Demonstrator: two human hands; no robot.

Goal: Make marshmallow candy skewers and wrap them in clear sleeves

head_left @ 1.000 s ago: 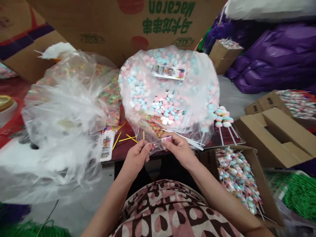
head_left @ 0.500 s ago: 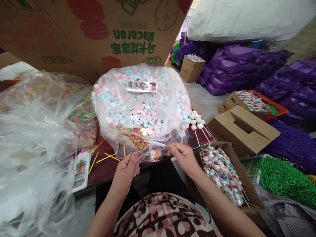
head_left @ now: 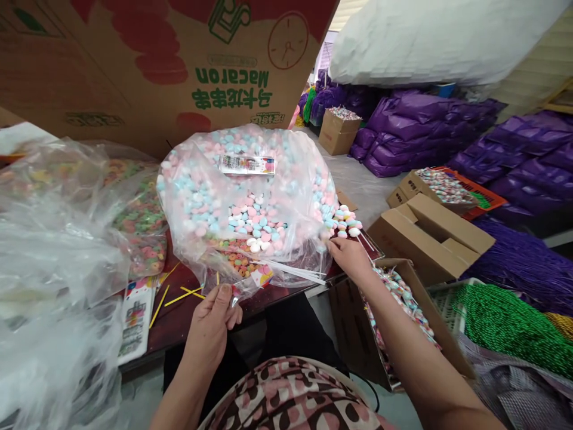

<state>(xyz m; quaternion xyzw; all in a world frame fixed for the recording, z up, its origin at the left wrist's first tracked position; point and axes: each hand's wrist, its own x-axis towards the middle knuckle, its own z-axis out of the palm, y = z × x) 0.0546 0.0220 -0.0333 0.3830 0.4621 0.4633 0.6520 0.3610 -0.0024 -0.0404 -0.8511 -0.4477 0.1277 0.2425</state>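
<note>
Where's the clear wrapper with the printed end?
In the head view, left of centre, the wrapper is pinched in the left hand, near the white sticks.

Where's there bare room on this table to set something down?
A small patch of dark red table shows between the white packets, yellow strips and left hand; a narrow front strip lies below the white sticks. Crowded: the right corner, candy skewers by the right hand, and the left, under clear bags.
</note>
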